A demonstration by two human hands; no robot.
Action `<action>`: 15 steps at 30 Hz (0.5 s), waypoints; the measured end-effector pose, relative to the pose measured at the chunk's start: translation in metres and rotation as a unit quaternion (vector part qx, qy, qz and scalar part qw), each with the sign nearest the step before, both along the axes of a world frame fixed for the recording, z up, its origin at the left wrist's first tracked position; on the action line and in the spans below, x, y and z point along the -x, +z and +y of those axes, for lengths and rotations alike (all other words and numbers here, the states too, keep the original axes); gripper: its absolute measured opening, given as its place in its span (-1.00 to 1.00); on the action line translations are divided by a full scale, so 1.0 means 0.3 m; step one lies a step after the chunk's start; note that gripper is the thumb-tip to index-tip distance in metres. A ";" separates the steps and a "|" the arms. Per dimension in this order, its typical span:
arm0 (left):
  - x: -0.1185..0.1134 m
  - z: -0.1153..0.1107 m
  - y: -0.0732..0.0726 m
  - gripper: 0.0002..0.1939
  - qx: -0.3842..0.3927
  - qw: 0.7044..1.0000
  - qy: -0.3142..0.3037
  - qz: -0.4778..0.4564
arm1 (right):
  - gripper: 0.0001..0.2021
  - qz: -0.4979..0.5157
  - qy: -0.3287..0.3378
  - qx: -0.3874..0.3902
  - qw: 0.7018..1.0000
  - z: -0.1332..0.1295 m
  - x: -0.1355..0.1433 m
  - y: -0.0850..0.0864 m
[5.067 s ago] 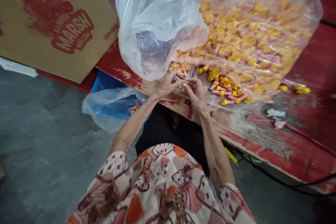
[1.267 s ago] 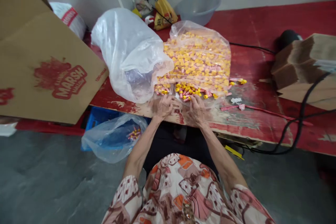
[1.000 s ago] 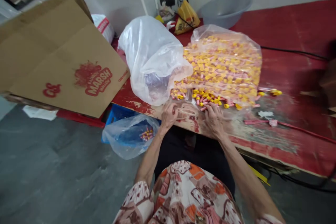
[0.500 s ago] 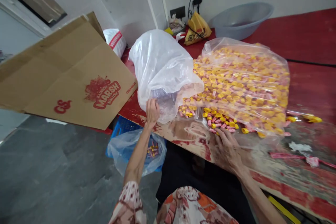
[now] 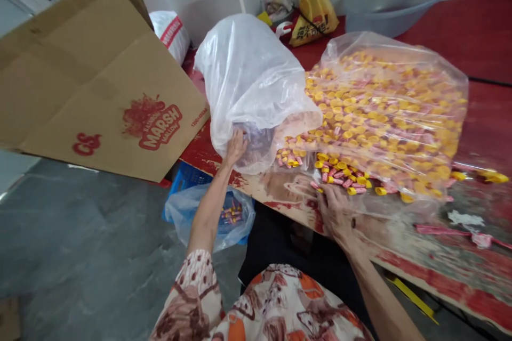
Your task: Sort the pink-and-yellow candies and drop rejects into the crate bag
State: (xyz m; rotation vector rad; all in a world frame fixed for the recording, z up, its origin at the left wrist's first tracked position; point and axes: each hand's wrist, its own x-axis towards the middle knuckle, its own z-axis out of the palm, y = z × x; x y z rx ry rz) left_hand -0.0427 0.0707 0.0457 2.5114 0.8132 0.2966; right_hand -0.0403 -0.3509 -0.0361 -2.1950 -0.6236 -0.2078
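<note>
My left hand point(image 5: 237, 146) reaches into the mouth of a white translucent bag point(image 5: 256, 74); clear items inside are hard to make out, and so is what its fingers hold, if anything. My right hand point(image 5: 335, 208) rests on the worn table edge, its fingertips beside a small pink piece with a yellow end point(image 5: 316, 186). Just beyond them lies a loose pile of pink and yellow pieces point(image 5: 340, 175), at the mouth of a large clear bag point(image 5: 392, 117) full of the same pieces.
A cardboard box point(image 5: 100, 85) leans at the left. Below the table, a blue crate point(image 5: 188, 178) holds a clear bag point(image 5: 192, 208) with a few pieces. Farther back are a grey basin point(image 5: 396, 2) and a yellow bag point(image 5: 318, 13). Pink strips point(image 5: 440, 230) lie at the right.
The camera view has shifted. My left hand has gone slightly deeper into the white bag's mouth. My right hand has drawn a little left, with one piece now apart from the pile near its fingertips.
</note>
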 end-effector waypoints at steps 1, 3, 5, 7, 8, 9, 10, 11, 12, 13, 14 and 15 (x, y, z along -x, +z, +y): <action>0.010 -0.015 -0.001 -0.77 -0.003 1.000 -0.007 0.007 | -0.69 0.007 0.003 0.001 1.000 0.005 0.001 0.001; 0.022 -0.041 -0.003 -0.78 0.008 1.000 0.004 0.002 | -0.69 0.017 -0.008 -0.012 1.000 0.001 -0.001 0.007; 0.029 -0.057 -0.002 -0.72 0.034 0.999 0.036 -0.023 | -0.70 0.013 -0.032 -0.027 0.999 -0.017 -0.006 0.015; 0.041 -0.073 0.003 -0.63 0.057 0.995 0.064 -0.046 | -0.69 0.002 -0.045 -0.021 0.999 -0.039 -0.013 0.025; 0.050 -0.083 0.007 -0.60 0.067 0.994 0.071 -0.055 | -0.68 0.000 -0.042 -0.013 0.999 -0.047 -0.017 0.031; 0.062 -0.099 0.012 -0.60 0.078 0.992 0.072 -0.065 | -0.67 0.002 -0.036 -0.003 0.999 -0.052 -0.021 0.037; 0.076 -0.119 0.017 -0.62 0.090 0.991 0.066 -0.078 | -0.66 0.011 -0.029 0.004 1.000 -0.054 -0.025 0.044; 0.092 -0.146 0.021 -0.66 0.104 0.989 0.055 -0.094 | -0.65 0.025 -0.024 0.007 0.999 -0.051 -0.029 0.053; 0.110 -0.180 0.025 -0.71 0.118 0.986 0.037 -0.110 | -0.63 0.044 -0.023 0.003 0.999 -0.045 -0.032 0.065; 0.128 -0.220 0.027 -0.74 0.133 0.984 0.015 -0.121 | -0.61 0.068 -0.026 -0.011 0.997 -0.035 -0.033 0.078; 0.146 -0.266 0.028 -0.75 0.152 0.981 -0.011 -0.123 | -0.59 0.098 -0.031 -0.033 0.994 -0.021 -0.032 0.092; 0.162 -0.315 0.027 -0.73 0.179 0.976 -0.041 -0.118 | -0.57 0.132 -0.034 -0.062 0.989 -0.005 -0.029 0.108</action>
